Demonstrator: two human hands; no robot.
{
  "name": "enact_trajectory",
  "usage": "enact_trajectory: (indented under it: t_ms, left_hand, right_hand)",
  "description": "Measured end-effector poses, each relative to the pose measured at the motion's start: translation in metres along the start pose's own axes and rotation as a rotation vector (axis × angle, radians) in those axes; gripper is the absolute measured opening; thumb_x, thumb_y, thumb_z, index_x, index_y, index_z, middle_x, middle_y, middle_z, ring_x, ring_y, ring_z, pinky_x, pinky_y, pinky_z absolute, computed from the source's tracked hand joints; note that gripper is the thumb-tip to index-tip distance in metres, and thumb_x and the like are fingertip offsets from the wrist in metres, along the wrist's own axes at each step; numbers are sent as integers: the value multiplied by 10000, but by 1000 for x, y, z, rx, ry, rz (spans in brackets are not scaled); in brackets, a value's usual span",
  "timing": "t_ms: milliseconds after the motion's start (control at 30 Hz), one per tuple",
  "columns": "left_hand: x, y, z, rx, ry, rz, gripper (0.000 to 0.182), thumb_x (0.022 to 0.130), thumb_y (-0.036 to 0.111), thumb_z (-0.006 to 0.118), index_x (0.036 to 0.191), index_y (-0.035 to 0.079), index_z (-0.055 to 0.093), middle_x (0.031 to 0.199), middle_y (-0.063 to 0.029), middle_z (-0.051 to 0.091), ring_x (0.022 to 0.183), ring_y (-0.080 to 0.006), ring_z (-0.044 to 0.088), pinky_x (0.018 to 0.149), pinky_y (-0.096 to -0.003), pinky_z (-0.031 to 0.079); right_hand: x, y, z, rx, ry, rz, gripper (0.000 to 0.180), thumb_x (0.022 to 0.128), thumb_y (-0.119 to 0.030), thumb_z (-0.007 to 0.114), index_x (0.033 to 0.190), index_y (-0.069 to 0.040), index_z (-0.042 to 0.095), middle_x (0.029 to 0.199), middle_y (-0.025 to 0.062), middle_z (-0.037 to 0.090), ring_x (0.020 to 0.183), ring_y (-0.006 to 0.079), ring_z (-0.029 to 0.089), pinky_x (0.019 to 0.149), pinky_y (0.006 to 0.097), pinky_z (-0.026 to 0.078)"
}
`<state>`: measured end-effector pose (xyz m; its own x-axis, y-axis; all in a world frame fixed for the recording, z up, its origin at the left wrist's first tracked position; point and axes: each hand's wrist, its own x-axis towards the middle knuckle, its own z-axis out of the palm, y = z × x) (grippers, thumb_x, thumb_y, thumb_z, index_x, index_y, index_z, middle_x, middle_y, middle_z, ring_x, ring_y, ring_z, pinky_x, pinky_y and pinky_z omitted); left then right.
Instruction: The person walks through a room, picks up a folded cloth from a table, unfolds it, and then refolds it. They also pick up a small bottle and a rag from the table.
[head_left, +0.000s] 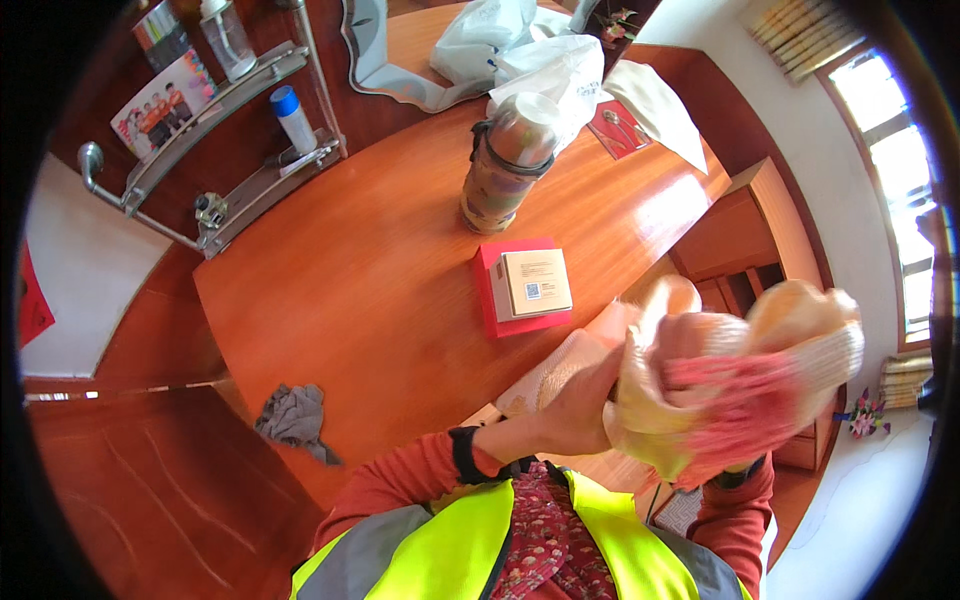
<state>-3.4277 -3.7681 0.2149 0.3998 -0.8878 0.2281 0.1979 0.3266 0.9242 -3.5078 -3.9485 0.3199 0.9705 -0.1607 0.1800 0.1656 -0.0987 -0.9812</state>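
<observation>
A bundle of cream, yellowish and pink cloth (735, 412), blurred by motion, is held up at the right above the table's near edge. My left hand (574, 416) grips the bundle's left side, its fingers partly hidden by the folds. My right sleeve and dark cuff run up beneath the bundle, and the cloth covers the right hand, so its grip is hidden. Left of the bundle, on the table, a cream printed box (536, 283) rests on a red box (489, 319).
On the wooden table (360, 300) stand a patterned vacuum flask (499, 184) and white plastic bags (555, 79). A crumpled grey cloth (291, 420) lies at the near left edge. A metal-framed shelf (217, 112) holding bottles and a photograph is at the back left.
</observation>
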Motion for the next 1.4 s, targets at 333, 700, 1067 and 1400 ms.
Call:
enact_trajectory:
  t_ms: [333,700,1067,1400]
  left_hand:
    - [-107,-4,-27,-175,-140,-109,711,724,166,825,1320,79,447,1262,-88,539,1170,-194,499,1007,-370,406]
    - [-146,0,-33,-150,-178,-17,567,708,175,788,1201,43,541,1208,-113,589,1130,-225,549,1000,-355,419]
    - [-159,30,-44,-116,-5,92,528,782,147,729,1251,43,510,1245,-107,562,1163,-210,526,1016,-362,405]
    - [-148,-10,-34,-105,205,-107,647,716,164,786,1281,54,490,1285,-103,538,1224,-223,485,1055,-372,358]
  right_hand:
    - [28,190,-20,95,344,616,476,960,-422,426,1326,-118,450,1229,52,563,1072,170,541,821,273,441]
    - [60,305,61,248,-37,772,519,951,-428,509,1370,-139,407,1220,47,572,1067,151,567,849,324,476]
    - [110,373,190,-31,-468,567,598,874,-395,649,1333,-83,423,1150,63,596,994,172,582,796,315,478]
    - [210,359,21,-456,85,311,930,691,-310,855,1381,-65,282,1292,125,468,1188,253,468,942,365,432]
